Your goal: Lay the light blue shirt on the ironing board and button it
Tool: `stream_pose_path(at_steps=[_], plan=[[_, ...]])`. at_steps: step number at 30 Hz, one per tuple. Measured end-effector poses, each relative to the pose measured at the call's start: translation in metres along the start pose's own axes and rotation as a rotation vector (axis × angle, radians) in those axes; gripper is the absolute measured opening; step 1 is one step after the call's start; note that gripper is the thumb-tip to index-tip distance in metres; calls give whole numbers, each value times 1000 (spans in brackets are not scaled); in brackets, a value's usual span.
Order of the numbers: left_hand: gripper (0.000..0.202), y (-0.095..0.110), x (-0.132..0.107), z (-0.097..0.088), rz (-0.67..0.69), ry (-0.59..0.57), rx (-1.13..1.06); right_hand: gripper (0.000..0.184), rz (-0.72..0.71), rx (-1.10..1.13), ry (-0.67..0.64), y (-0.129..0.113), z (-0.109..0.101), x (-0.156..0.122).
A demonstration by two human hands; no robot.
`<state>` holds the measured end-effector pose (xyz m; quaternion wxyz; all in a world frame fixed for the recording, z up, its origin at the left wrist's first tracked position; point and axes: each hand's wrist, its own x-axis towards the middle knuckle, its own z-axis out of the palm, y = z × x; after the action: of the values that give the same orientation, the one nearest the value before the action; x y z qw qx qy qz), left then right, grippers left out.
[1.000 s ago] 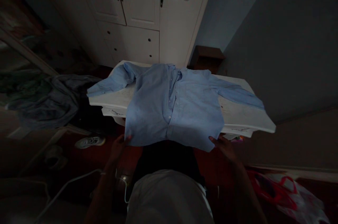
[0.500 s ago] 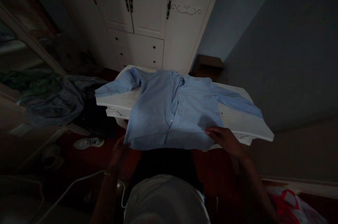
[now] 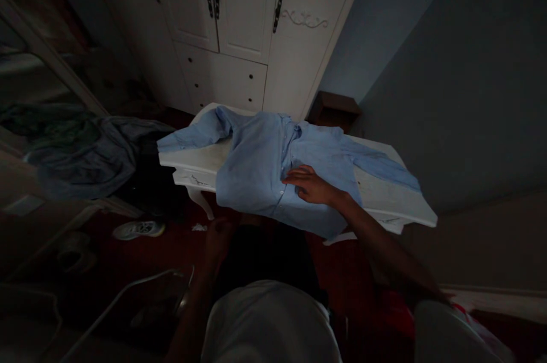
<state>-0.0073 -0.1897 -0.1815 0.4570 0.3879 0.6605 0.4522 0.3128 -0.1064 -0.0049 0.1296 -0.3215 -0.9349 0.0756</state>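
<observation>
A light blue button-up shirt (image 3: 252,169) lies front up across a white table (image 3: 200,162), its sleeves spread to both sides. Its lower hem hangs over the near edge, and the collar points toward the wardrobe. My right hand (image 3: 311,185) is over the shirt's button placket, palm down with the fingers stretched out, at or just above the fabric. In shadow below the shirt's left hem is my left hand (image 3: 219,236), apart from the cloth; its fingers are too dark to make out.
A white wardrobe (image 3: 243,4) with dark handles stands behind the table, a small brown cabinet (image 3: 337,106) beside it. Heaped clothes (image 3: 94,152) are at left. A shoe (image 3: 139,229) lies on the red floor, near a pale cable (image 3: 123,294). A red and white bag (image 3: 474,323) sits at lower right.
My left hand has come off the shirt's left hem corner and moved slightly right. My right hand has left the right hem and moved up and left to the placket. The left hem has shifted upward.
</observation>
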Motion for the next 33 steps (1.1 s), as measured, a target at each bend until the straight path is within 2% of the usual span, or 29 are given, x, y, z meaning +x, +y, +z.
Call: stream_pose_path(at_steps=[5, 7, 9, 11, 12, 14, 16, 19, 23, 30, 33], plan=[[41, 5, -13, 62, 24, -193, -152, 30, -68, -129, -34, -1, -7, 7], [34, 11, -19, 81, 56, -202, -159, 24, -67, -154, -27, -3, -8, 6], [26, 21, -23, 93, 102, -176, -159, 21, -55, -152, -31, -4, -8, 4], [21, 38, -27, 97, 208, -103, -145, 20, -43, -140, -45, -6, -9, 2], [19, 49, -28, 99, 308, -58, -124, 20, -45, -141, -52, -7, -10, 1], [14, 73, -26, 100, 592, 17, -38, 20, -57, -163, -63, -8, -12, 1], [18, 95, -19, 103, 856, 5, 98, 20, -79, -211, -77, -9, -14, 1], [24, 116, -6, 106, 1059, -66, 364, 18, -110, -296, -101, -11, -14, 2], [19, 123, 5, 105, 1105, -142, 552, 16, -127, -348, -93, -13, -13, 5], [18, 148, 11, 103, 1163, -311, 585, 22, -144, -291, 43, -9, -10, 14], [18, 154, 17, 104, 1162, -402, 500, 23, -148, -262, 78, -5, -9, 13]])
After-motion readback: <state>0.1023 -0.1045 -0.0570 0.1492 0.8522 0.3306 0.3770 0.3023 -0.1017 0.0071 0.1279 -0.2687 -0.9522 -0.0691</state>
